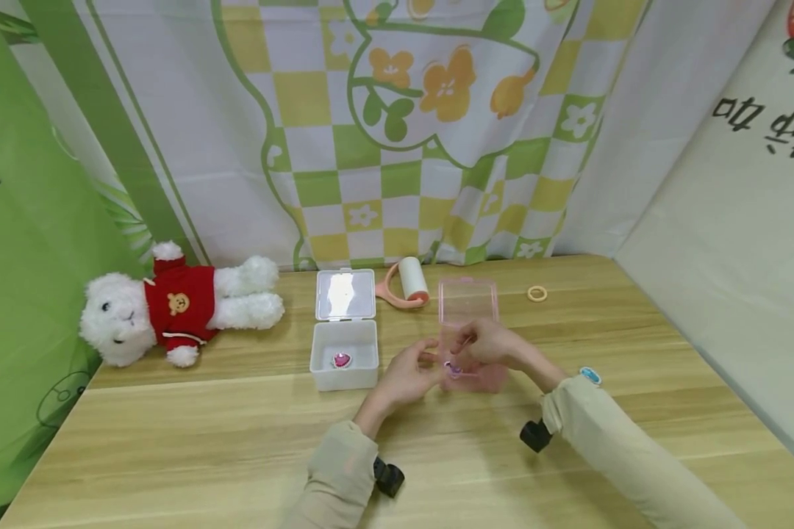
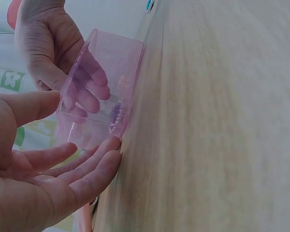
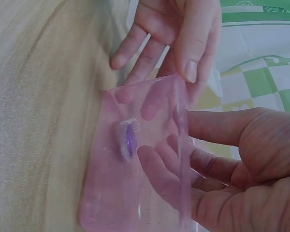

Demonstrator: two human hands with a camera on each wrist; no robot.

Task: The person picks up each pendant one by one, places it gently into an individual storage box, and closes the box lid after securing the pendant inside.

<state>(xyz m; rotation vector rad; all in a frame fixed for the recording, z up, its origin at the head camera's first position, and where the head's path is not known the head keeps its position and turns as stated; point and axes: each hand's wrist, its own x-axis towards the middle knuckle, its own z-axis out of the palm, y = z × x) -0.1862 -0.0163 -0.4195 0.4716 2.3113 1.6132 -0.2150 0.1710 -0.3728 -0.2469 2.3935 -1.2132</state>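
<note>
A pink see-through box point(image 1: 492, 378) stands with its lid up, and a purple gem point(image 2: 117, 115) lies inside it, low against the wall. My right hand point(image 1: 490, 344) reaches into the box from above, its fingers near the gem point(image 3: 129, 140) and holding nothing that I can see. At the box's left side is my left hand point(image 1: 406, 373), its fingertips touching the wall, thumb at the rim. Left of it, a white box point(image 1: 345, 378) with a raised lid holds a pink heart-shaped gem point(image 1: 342, 360).
A plush bear point(image 1: 181, 301) in a red top lies at the back left. Behind the boxes is a lint roller point(image 1: 413, 279). A wooden ring point(image 1: 537, 294) lies at the back right, and a blue gem point(image 1: 591, 375) sits beside my right sleeve.
</note>
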